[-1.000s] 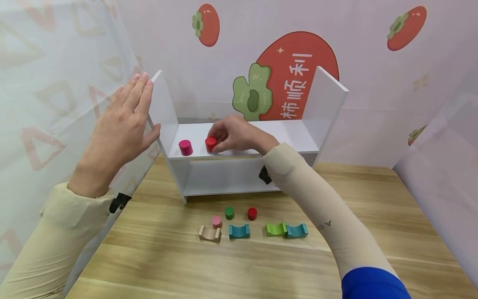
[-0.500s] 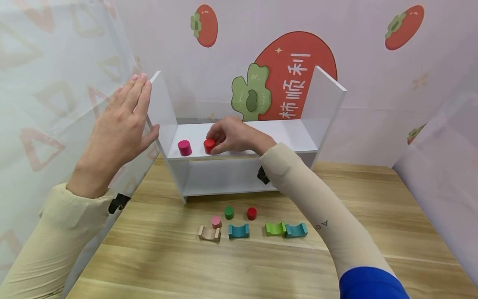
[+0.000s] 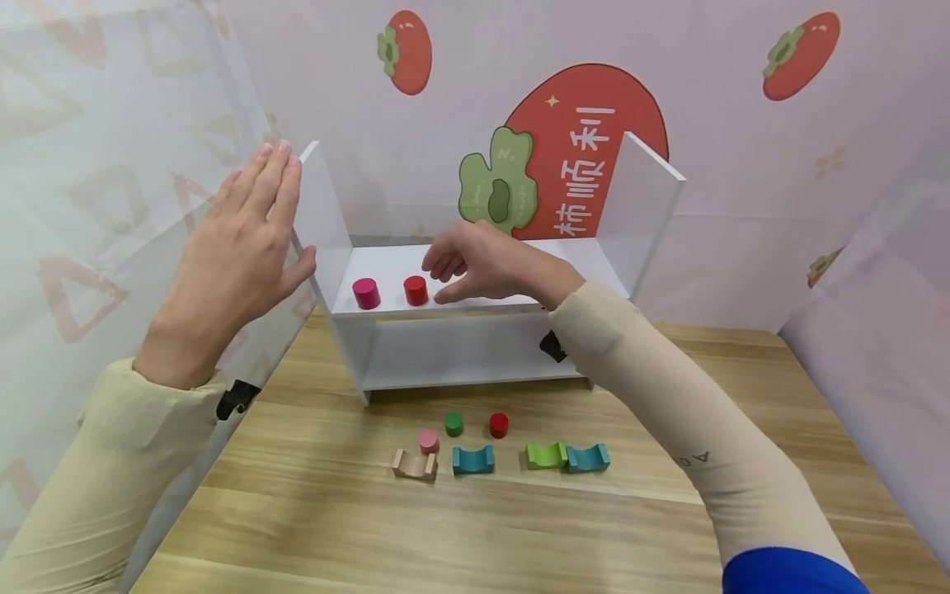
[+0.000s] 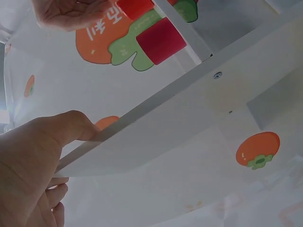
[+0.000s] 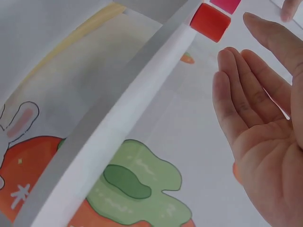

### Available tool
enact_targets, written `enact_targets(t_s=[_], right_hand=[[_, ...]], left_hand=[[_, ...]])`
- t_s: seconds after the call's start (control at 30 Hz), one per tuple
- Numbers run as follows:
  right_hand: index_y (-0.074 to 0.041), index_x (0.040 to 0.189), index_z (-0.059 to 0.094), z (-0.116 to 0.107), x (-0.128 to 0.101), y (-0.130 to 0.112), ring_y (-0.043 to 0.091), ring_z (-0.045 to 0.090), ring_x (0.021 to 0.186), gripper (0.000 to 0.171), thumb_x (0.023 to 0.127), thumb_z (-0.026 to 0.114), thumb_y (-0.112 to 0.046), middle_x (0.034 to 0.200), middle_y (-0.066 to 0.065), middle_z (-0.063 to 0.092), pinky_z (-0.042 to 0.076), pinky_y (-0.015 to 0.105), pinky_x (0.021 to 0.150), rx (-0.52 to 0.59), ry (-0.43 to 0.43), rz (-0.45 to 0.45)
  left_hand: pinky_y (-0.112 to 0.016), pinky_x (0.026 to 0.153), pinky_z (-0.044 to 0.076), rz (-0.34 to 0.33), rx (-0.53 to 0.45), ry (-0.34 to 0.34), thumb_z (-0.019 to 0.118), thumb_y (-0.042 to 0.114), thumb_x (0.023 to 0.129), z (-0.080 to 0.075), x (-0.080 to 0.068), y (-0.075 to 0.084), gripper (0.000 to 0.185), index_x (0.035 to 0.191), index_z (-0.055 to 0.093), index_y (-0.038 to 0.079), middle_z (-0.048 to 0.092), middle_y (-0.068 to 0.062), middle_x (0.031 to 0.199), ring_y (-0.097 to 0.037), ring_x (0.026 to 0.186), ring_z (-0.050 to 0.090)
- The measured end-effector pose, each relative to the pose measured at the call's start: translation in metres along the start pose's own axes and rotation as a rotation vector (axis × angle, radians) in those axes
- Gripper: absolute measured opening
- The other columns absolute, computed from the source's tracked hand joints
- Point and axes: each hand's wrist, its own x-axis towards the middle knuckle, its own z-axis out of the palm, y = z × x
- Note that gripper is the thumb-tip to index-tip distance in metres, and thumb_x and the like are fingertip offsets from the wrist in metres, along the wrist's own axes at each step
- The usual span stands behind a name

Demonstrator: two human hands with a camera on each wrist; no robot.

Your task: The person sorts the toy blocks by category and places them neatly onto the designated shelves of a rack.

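A white shelf unit (image 3: pixel 594 272) stands at the back of the wooden table. On its upper board stand a magenta cylinder (image 3: pixel 366 293) and a red cylinder (image 3: pixel 416 289), also the magenta cylinder (image 4: pixel 161 40) and red cylinder (image 5: pixel 210 21) in the wrist views. My left hand (image 3: pixel 245 239) lies flat against the outside of the shelf's left side panel (image 3: pixel 321 210), thumb hooked on its front edge. My right hand (image 3: pixel 475 264) hovers open just right of the red cylinder, fingers relaxed, holding nothing.
On the table in front of the shelf lie a pink cylinder (image 3: pixel 428 440), a green cylinder (image 3: pixel 453 423), a second red cylinder (image 3: pixel 499 425), and curved blocks: beige (image 3: pixel 415 465), teal (image 3: pixel 473 459), green (image 3: pixel 546 454), teal (image 3: pixel 589 457). Translucent walls stand left and right.
My right hand has let go of the red cylinder on the shelf board, opened and drawn slightly right. The left hand stays on the side panel.
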Motion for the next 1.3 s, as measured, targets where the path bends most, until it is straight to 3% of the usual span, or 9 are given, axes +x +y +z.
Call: enact_targets(t_s=[0.3,0.47,0.7,1.07,1.3], right_hand=[[-0.005,0.124,0.074,0.004,-0.021,-0.010,0.017,0.074,0.107,0.039,0.089,0.087,-0.018,0.118,0.009,0.077,0.060,0.029,0.101,-0.073,-0.067,-0.042],[-0.007,0.123,0.075,0.013,-0.034,-0.007,0.017,0.074,0.107,0.037,0.089,0.086,-0.018,0.115,0.006,0.077,0.060,0.032,0.102,-0.072,-0.089,-0.065],[-0.010,0.123,0.076,0.025,-0.052,0.011,0.015,0.074,0.106,0.037,0.089,0.086,-0.019,0.114,0.002,0.078,0.061,0.033,0.102,-0.063,-0.098,-0.045],[-0.012,0.125,0.075,0.051,-0.076,0.047,0.014,0.074,0.107,0.038,0.089,0.086,-0.019,0.119,0.001,0.078,0.062,0.032,0.099,-0.023,-0.120,0.039],[-0.012,0.123,0.075,0.074,-0.086,0.067,0.013,0.074,0.106,0.036,0.090,0.086,-0.019,0.118,0.001,0.078,0.062,0.029,0.096,-0.005,-0.122,0.036]], left_hand=[[-0.059,0.132,0.025,-0.007,0.019,-0.009,0.072,0.010,0.088,0.001,0.016,-0.002,0.091,0.163,0.025,-0.009,0.030,-0.028,0.170,-0.044,0.160,0.027],[-0.055,0.134,0.020,-0.021,0.017,-0.065,0.070,0.012,0.091,-0.002,0.022,-0.003,0.090,0.164,0.022,-0.008,0.025,-0.027,0.173,-0.042,0.163,0.023],[-0.053,0.136,0.015,-0.037,0.010,-0.127,0.069,0.010,0.094,-0.002,0.024,-0.002,0.089,0.165,0.018,-0.008,0.020,-0.026,0.174,-0.042,0.164,0.020],[-0.054,0.135,0.016,-0.049,-0.022,-0.123,0.070,0.007,0.093,0.000,0.024,0.000,0.090,0.165,0.018,-0.007,0.021,-0.025,0.174,-0.041,0.164,0.020],[-0.054,0.135,0.016,-0.057,-0.026,-0.118,0.071,0.006,0.092,0.000,0.022,0.001,0.091,0.166,0.018,-0.006,0.020,-0.025,0.175,-0.039,0.165,0.017]])
